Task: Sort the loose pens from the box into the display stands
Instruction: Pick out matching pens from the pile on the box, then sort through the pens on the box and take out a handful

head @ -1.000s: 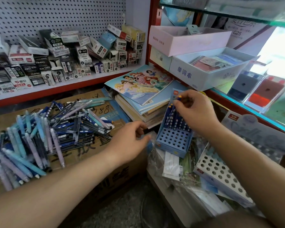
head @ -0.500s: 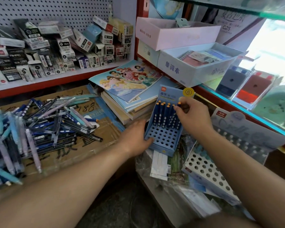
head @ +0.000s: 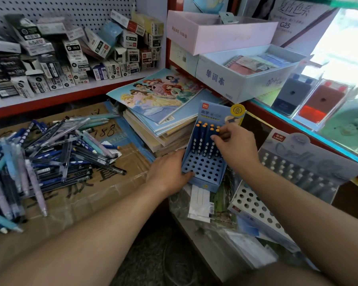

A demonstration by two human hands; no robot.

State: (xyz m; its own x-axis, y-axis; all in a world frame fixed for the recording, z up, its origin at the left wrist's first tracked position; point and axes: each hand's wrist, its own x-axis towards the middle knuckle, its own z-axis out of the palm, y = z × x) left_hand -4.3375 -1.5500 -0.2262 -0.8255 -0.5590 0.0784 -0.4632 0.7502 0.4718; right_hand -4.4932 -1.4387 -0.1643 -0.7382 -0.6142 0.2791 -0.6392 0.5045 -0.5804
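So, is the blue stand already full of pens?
No, the blue stand holds pens only at the back; front holes are empty.

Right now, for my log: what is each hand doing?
Left hand: grips the blue display stand.
Right hand: fingers pinch a pen standing in it.

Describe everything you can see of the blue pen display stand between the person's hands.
The blue display stand looks like cardboard: a tray topped by a grid of round holes, with a printed header card rising behind. Its back rows hold dark blue pens with orange tips; the front rows are empty. It sits tilted on plastic-wrapped packets. The left hand grips its front left corner; the right hand has fingertips at the pens.
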